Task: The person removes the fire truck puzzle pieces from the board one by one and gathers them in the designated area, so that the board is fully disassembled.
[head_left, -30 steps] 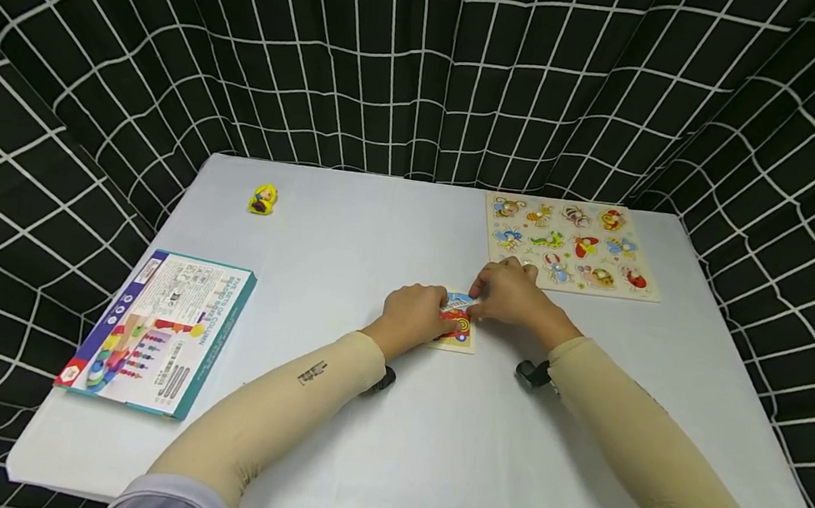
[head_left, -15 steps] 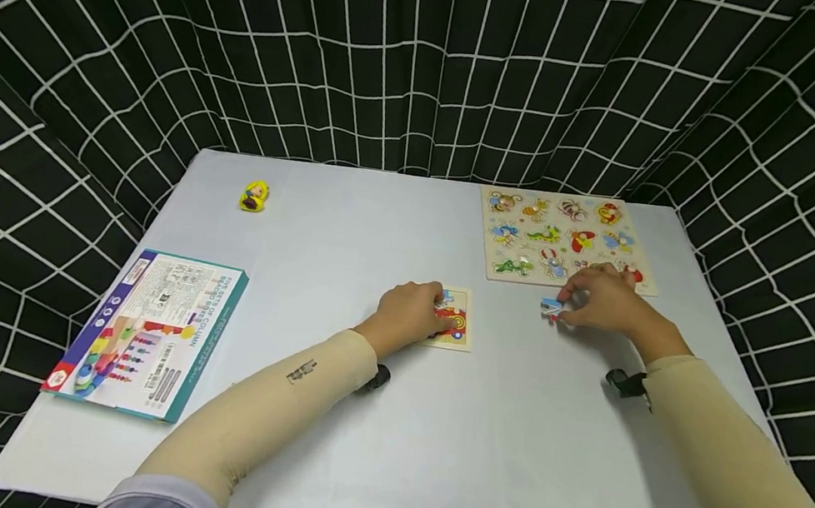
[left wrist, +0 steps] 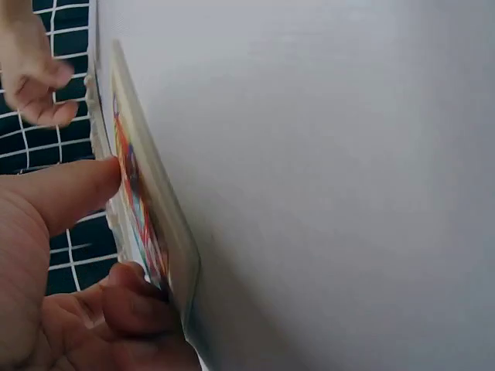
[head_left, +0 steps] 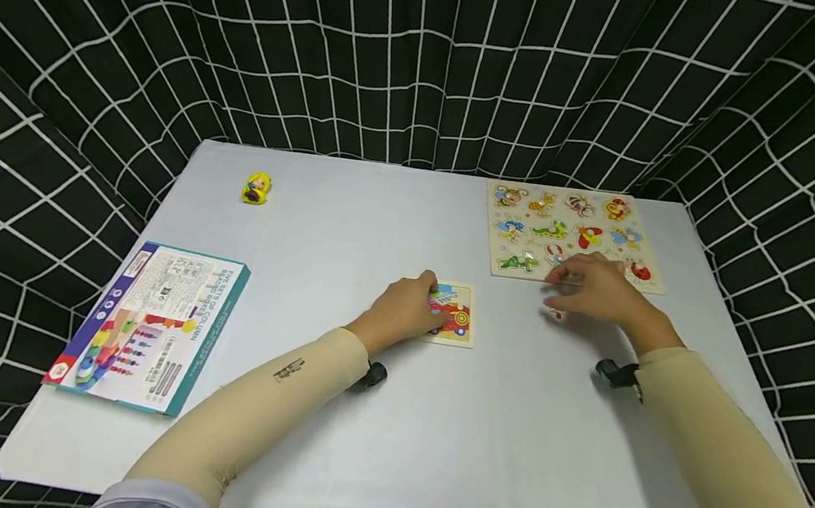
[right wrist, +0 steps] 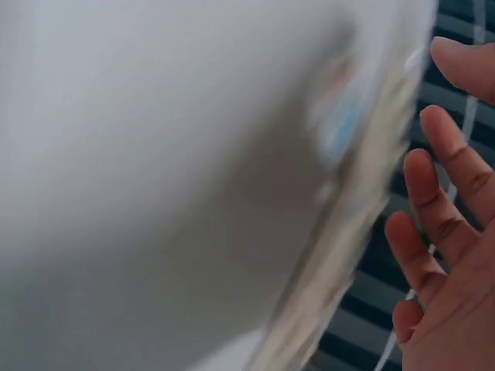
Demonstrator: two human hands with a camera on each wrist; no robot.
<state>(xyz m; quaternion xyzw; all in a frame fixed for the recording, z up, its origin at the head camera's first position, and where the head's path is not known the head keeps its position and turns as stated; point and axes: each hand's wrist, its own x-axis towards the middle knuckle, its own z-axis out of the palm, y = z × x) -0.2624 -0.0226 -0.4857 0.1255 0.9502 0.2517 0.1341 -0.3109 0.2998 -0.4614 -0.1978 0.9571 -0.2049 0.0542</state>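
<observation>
In the head view, a small wooden puzzle board (head_left: 459, 317) with a red vehicle picture lies mid-table. My left hand (head_left: 401, 308) holds it at its left side, covering that part. In the left wrist view, the thumb (left wrist: 97, 182) lies on its picture face, and bent fingers (left wrist: 143, 309) meet its edge. My right hand (head_left: 595, 290) hovers to the right with its fingers apart. Below its fingertips sits a loose puzzle piece (head_left: 555, 314), mostly hidden by the hand; in the right wrist view the piece (right wrist: 340, 124) is a blurred blue and red patch, apart from the fingers.
A larger wooden board with insect pictures (head_left: 570, 220) lies at the back right, partly behind the right hand. On the left is a flat toy box (head_left: 158, 326). A small yellow figure (head_left: 256, 187) stands at the back left. Black netted curtain (head_left: 429, 64) surrounds the white table (head_left: 356, 441).
My right hand moved from the small board to the right with the puzzle piece, then let it go on the table. My left hand stays on the board.
</observation>
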